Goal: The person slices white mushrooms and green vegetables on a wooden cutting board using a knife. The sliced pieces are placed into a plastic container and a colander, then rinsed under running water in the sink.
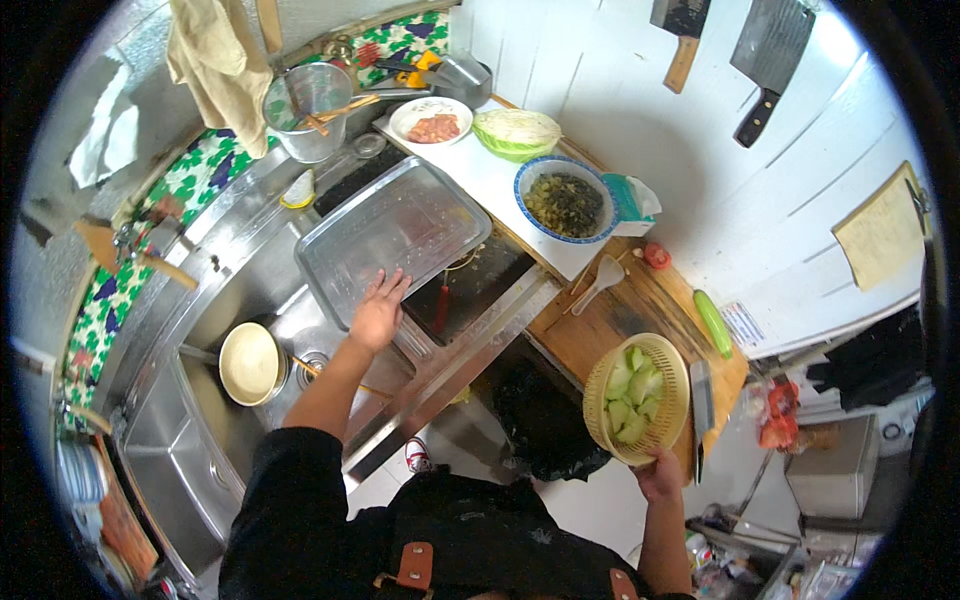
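Note:
My left hand [379,311] lies with its fingers spread on the near rim of a rectangular metal tray [397,225]. The tray sits slanted across the sink edge and the dark cooktop [427,315], covering part of both. My right hand [661,474] grips the near rim of a cream plastic colander [676,397]. Pale green vegetable pieces [636,394] lie inside it. The colander is above the front of a wooden cutting board [570,322], beside a knife [701,405] with a broad blade. My right thumb shows at the rim; the other fingers are mostly hidden beneath.
A sink [202,465] holding a cream bowl [251,364] is at left. On the white counter stand a plate of raw meat [435,129], halved cabbage [517,133] and a bowl of chopped greens [564,204]. A zucchini [711,322] lies on the board. Cleavers [772,52] hang on the wall.

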`<state>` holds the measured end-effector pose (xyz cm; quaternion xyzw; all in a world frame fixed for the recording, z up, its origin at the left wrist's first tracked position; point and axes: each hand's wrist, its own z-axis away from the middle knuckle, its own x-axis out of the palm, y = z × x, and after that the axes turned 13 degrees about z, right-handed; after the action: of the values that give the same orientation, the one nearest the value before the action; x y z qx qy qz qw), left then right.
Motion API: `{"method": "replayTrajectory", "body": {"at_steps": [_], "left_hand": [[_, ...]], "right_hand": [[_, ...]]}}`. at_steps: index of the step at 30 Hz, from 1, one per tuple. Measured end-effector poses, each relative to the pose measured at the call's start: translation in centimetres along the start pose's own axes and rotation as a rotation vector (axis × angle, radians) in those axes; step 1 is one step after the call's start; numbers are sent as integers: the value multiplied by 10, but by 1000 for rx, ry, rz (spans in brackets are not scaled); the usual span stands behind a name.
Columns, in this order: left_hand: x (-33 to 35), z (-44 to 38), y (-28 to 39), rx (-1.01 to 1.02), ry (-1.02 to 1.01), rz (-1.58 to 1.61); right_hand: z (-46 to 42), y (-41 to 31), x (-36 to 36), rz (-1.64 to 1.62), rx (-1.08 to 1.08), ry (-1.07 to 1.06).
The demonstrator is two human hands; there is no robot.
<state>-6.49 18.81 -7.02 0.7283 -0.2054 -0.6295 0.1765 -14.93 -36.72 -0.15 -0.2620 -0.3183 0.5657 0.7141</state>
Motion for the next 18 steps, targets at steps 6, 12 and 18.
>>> {"method": "replayTrajectory", "body": {"at_steps": [6,12,18], "left_hand": [[55,23,74,103,166,97],[79,45,152,119,209,49],[78,55,165,26,117,7]], "right_hand": [[24,13,6,-59,-33,14],[15,2,-3,2,-60,-17],[9,-38,18,179,-126,-61]]}}
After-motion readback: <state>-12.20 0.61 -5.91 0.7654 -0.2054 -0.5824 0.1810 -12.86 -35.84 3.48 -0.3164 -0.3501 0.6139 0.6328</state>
